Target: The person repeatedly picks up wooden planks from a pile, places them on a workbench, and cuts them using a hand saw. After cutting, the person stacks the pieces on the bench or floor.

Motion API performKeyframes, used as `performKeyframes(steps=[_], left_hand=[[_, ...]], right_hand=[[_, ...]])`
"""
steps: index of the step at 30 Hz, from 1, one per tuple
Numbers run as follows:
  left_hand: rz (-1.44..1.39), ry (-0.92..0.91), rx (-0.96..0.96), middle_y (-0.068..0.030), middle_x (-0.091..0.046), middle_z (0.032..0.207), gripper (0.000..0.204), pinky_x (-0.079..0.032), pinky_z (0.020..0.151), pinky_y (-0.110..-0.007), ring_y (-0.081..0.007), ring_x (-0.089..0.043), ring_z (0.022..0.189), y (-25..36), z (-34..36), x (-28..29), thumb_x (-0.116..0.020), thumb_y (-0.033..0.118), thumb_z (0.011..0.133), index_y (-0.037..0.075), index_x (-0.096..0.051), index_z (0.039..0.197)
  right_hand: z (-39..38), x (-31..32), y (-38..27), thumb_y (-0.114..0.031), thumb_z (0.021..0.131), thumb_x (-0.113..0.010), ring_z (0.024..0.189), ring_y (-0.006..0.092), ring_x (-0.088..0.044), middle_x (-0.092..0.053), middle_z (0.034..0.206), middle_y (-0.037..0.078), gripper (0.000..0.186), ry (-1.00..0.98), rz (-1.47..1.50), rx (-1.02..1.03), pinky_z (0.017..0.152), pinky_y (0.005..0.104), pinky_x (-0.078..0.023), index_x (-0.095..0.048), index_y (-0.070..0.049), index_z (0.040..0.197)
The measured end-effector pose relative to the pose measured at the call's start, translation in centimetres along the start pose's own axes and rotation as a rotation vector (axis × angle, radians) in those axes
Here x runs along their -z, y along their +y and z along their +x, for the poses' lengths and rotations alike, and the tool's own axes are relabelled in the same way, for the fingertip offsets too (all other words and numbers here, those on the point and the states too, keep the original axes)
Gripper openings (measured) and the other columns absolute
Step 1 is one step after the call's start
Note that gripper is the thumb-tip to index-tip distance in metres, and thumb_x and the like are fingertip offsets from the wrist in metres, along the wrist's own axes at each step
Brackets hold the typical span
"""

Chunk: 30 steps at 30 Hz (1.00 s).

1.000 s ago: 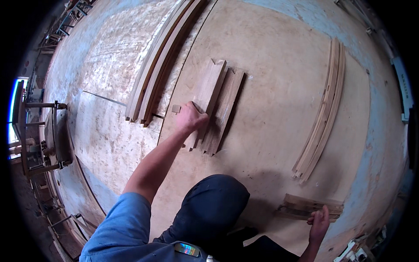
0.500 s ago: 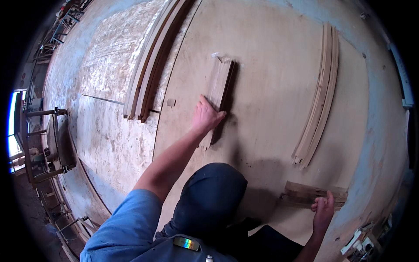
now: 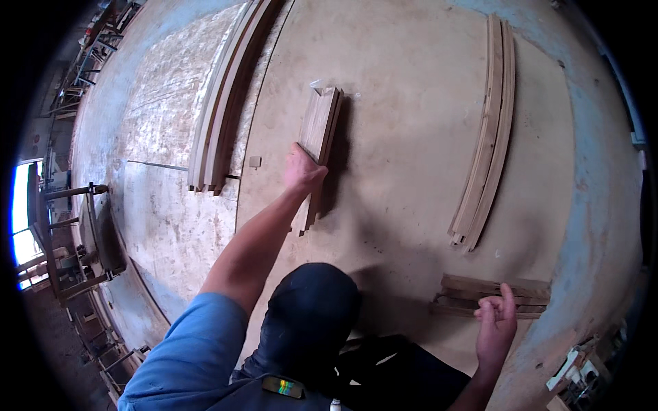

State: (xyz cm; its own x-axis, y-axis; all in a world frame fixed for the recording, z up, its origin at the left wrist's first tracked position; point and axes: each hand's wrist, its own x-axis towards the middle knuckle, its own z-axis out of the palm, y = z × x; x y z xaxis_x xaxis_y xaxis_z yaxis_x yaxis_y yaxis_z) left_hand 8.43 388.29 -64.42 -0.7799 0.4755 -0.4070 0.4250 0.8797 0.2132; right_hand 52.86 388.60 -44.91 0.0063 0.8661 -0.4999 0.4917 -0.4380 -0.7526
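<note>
My left hand (image 3: 305, 168) grips a short stack of pale wooden boards (image 3: 320, 120), notched at their ends, lying lengthwise on the middle of the worktop (image 3: 384, 137). A small square wood chip (image 3: 255, 162) sits just left of the stack. At lower right, my right hand (image 3: 495, 322), index finger extended and the others curled with nothing visible in them, is over short dark boards (image 3: 462, 294) lying crosswise; whether it touches them I cannot tell.
Long curved strips (image 3: 486, 137) lie at right, more strips (image 3: 223, 116) on a pale sheet at left. Metal clamp bars and a frame (image 3: 75, 195) line the left edge, with assorted gear (image 3: 582, 370) at lower right. My dark-clothed lower body fills the bottom middle.
The two middle boards, earlier side by side, now form one stack under my left hand. My right hand stays over the lower boards. The whole view has shifted slightly.
</note>
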Motion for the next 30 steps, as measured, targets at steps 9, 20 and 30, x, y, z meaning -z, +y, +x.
performKeyframes(steps=[9,20,30], left_hand=[[-0.172,-0.209,-0.124,-0.0273,-0.061,0.104,0.079,-0.049,0.089,-0.041,-0.0393,-0.061,0.101,-2.3,-9.8,15.9,-0.076,0.028,0.056,-0.008,-0.042,0.118],[-0.796,-0.413,-0.103,-0.0248,-0.058,0.11,0.09,-0.048,0.089,-0.038,-0.0304,-0.06,0.103,5.9,-29.1,39.3,-0.078,0.024,0.061,-0.008,-0.033,0.132],[-0.662,-0.084,-0.213,-0.0298,-0.054,0.118,0.092,-0.045,0.094,-0.045,-0.0416,-0.056,0.109,3.8,-40.7,56.0,-0.08,0.036,0.067,-0.007,-0.033,0.134]], right_hand=[[-5.9,-6.2,0.0,-0.009,0.095,-0.056,0.084,0.0125,-0.062,-0.064,0.106,0.011,0.047,-0.414,0.29,-0.072,0.072,0.0258,-0.052,-0.038,0.0,0.138],[-20.4,-11.9,-25.4,-0.056,0.094,-0.045,0.128,0.0212,-0.039,-0.043,0.138,0.012,0.074,-0.718,0.735,-0.24,0.107,0.0344,-0.032,-0.029,-0.001,0.142],[-31.0,-6.5,-35.0,-0.051,0.098,-0.039,0.121,0.0196,-0.048,-0.052,0.13,0.011,0.06,-0.712,0.493,0.053,0.102,0.0319,-0.038,-0.045,-0.004,0.134]])
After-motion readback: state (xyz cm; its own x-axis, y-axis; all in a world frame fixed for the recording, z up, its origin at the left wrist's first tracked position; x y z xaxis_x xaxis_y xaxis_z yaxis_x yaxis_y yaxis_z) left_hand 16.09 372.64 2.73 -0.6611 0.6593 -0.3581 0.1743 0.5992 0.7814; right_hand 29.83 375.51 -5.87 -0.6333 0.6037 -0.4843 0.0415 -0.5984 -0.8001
